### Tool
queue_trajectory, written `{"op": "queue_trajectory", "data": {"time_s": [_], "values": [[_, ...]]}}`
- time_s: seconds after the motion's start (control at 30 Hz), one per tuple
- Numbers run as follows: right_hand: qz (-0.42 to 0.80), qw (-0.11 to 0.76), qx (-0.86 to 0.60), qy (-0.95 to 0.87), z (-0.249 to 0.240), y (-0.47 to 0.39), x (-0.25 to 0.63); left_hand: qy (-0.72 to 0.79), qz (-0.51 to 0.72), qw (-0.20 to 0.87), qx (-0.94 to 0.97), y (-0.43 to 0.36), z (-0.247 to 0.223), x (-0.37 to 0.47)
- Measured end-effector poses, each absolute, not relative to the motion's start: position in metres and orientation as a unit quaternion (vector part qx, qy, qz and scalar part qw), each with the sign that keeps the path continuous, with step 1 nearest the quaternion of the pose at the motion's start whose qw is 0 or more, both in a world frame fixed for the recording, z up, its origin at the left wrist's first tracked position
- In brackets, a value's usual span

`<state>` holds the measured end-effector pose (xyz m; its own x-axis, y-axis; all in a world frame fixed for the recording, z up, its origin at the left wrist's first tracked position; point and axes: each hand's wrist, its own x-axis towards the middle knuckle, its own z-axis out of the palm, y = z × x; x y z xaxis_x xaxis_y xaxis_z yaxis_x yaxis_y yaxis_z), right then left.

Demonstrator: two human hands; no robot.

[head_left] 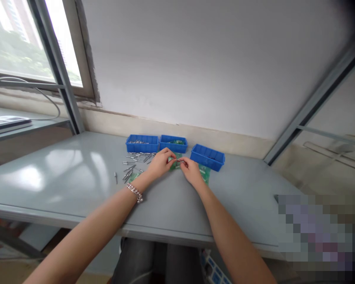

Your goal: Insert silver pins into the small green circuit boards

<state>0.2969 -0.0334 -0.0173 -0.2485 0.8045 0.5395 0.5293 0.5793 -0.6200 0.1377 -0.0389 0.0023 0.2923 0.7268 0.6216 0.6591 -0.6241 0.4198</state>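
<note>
Above the middle of the table, my left hand (162, 162) and my right hand (191, 170) meet, fingertips pinched on a small, thin metal piece (179, 160). It is too small to make out fully. Green plastic bags (205, 173) with pale pieces lie under and beside my hands; another green bag (134, 177) lies by my left wrist, partly hidden. Left of my left hand, several slim metal pins (129, 172) with a thicker section are scattered. One pin (116, 177) lies apart from the others.
Three blue bins stand along the wall. The left bin (142, 144) holds small metal parts, the middle bin (173, 144) something green, the right bin (207, 157) a few dark bits. Metal frame posts (301, 100) rise at both sides of the grey table (85, 185).
</note>
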Motion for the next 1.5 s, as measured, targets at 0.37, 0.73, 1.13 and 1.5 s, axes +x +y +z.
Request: {"op": "queue_trajectory", "data": {"time_s": [0.37, 0.73, 1.13, 1.5], "values": [[0.151, 0.431, -0.434, -0.776, -0.0181, -0.0325, 0.2965, 0.424, 0.414, 0.046, 0.804, -0.0394, 0.002, 0.1386], [0.151, 0.435, -0.432, -0.775, -0.0151, -0.035, 0.2969, 0.431, 0.413, 0.046, 0.801, -0.0386, 0.0021, 0.1385], [0.166, 0.458, -0.423, -0.764, -0.0127, -0.0362, 0.2964, 0.43, 0.409, 0.039, 0.804, -0.0359, 0.0005, 0.1358], [0.158, 0.445, -0.429, -0.77, -0.0157, -0.0354, 0.2966, 0.423, 0.418, 0.049, 0.802, -0.0399, 0.0027, 0.1387]]}}
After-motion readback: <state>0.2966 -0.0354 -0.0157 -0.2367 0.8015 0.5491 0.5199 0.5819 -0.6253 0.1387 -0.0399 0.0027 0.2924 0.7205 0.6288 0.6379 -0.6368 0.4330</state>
